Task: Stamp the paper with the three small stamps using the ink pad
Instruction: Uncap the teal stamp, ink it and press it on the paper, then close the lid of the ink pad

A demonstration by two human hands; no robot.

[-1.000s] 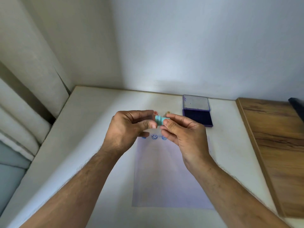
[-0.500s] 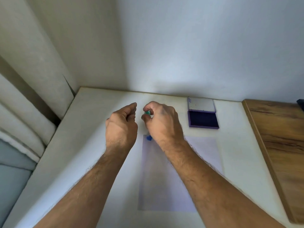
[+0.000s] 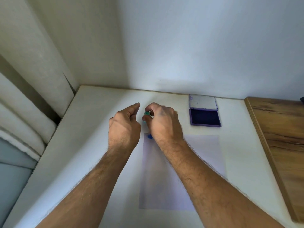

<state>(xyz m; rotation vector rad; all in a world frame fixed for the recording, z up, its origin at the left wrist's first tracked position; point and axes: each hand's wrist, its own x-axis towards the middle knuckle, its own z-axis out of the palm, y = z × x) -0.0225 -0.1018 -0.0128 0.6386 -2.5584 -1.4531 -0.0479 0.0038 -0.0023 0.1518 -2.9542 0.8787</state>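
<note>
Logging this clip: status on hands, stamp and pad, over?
Right hand pinching teal stamp beyond the paper. Left hand beside it, empty. Ink pad open, unobstructed.

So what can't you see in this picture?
Head view, all of it:
- Stamped marks on the paper: the right hand covers the top edge; only a blue smudge shows.
- The teal stamp: mostly wrapped by the fingers, design hidden.
- The other two stamps: not visible.
- Dark object: cut off by the right edge.
- Left hand: palm faces away.
</note>
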